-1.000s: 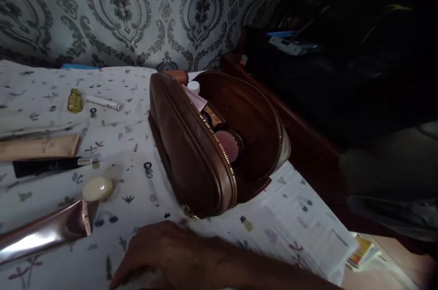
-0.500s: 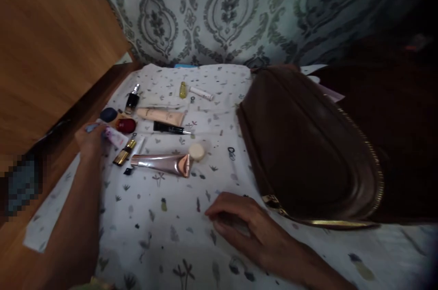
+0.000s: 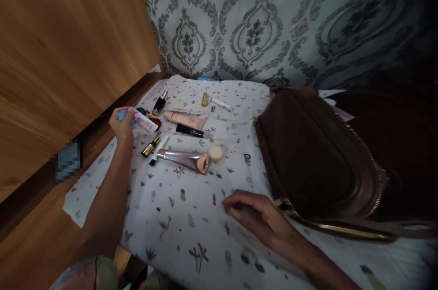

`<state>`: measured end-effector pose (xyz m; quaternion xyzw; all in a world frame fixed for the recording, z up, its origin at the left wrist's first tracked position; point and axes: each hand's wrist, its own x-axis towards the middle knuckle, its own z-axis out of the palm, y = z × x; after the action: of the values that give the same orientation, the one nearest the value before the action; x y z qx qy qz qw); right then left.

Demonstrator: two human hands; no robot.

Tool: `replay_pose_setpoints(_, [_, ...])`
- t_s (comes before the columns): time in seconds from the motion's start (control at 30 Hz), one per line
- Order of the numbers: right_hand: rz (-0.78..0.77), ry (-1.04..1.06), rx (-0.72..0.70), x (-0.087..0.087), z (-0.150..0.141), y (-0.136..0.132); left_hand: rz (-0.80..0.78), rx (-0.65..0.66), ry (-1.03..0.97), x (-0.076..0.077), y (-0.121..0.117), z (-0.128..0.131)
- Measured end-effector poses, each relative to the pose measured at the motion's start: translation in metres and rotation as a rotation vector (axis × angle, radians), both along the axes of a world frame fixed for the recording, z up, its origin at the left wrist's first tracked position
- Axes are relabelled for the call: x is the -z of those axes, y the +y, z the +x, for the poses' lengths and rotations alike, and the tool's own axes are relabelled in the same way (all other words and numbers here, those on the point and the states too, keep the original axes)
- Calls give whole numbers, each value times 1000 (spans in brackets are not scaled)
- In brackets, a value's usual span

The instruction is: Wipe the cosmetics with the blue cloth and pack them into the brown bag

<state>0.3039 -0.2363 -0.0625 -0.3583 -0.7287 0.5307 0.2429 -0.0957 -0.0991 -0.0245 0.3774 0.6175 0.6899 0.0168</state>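
Note:
My left hand (image 3: 122, 126) grips a small pink-and-white tube with a blue cap (image 3: 144, 120), raised over the left end of the cosmetics. Partly hidden behind the tube are a dark red item (image 3: 156, 123) and a dark blue round item (image 3: 141, 110). Near it lie a gold-and-black lipstick-like tube (image 3: 151, 147), a thin brush (image 3: 153, 160) and a black bottle with a silver top (image 3: 159, 103). My right hand (image 3: 255, 212) rests on the patterned cloth, fingers loosely curved and thumb apart, holding nothing. Just right of it is the brown zippered bag (image 3: 308, 153).
On the cloth (image 3: 171, 244) lie a rose-metallic tube (image 3: 183, 159), a round cream-coloured piece (image 3: 215, 153), a peach tube (image 3: 185, 119), a black tube (image 3: 191, 131), a white stick (image 3: 221, 104) and a yellow vial (image 3: 204, 99). A wooden panel (image 3: 75, 43) borders the left.
The camera view has tilted up and turned left, so everything sits farther right. My left hand has lifted the tube slightly from the items beside it. My right hand stays on the cloth.

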Motion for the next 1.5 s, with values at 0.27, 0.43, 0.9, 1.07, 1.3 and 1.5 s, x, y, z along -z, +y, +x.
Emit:
replay_pose_setpoints(0.27, [90, 15, 19, 0, -12, 7, 42, 400, -84, -15, -14, 67])
replay_pose_setpoints(0.43, [364, -11, -65, 6, -38, 17, -71, 776, -256, -12, -33, 128])
replay_pose_setpoints(0.9, [-306, 464, 286, 21, -37, 22, -260, 1175, 154, 6, -80, 184])
replay_pose_setpoints(1.07, [-336, 505, 331, 27, -35, 17, -123, 1126, 411, 20, -92, 201])
replay_pose_setpoints(1.3, [-359, 644, 469, 26, -34, 18, -151, 974, 850, 36, -103, 208])
replay_pose_setpoints(1.5, [-351, 748, 586, 25, -31, 22, -266, 959, 970, 43, -103, 208])
